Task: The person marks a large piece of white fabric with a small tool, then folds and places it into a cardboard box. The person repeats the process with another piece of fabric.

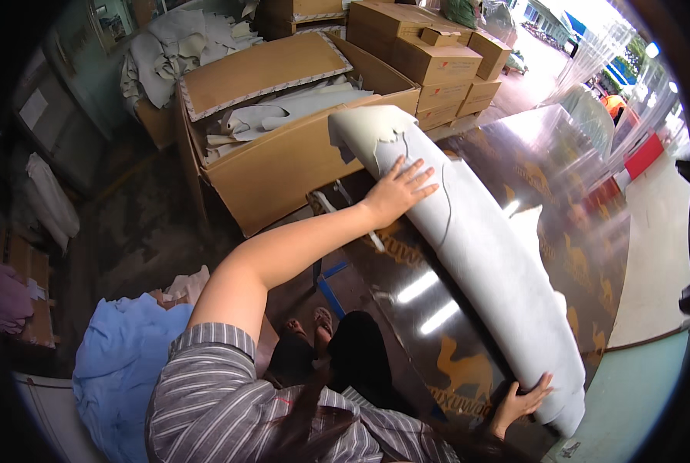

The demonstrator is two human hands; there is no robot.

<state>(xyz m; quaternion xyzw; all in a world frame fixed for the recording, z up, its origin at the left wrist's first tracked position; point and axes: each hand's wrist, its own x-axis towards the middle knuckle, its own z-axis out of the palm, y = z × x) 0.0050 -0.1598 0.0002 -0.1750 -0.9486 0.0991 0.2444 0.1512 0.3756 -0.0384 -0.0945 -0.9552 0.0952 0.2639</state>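
Observation:
A long roll of pale grey sheet material (484,239), which looks like leather, lies across a dark glossy tabletop (407,270) printed with gold camel figures. Its far end shows a cream, ragged-edged layer, and a curved line runs across the grey surface. My left hand (399,191) rests flat on the roll towards its far end, fingers spread. At the near end, my right hand (521,403) lies against the roll's left side with its fingers stretched out over it; part of the palm and thumb is hard to make out.
Beyond the table's left side stands a large open carton (306,162) holding more pale sheets (283,112). Stacked brown boxes (438,73) are behind it. Pale hides (179,50) are heaped at the back left. Blue cloth (125,363) lies at my left.

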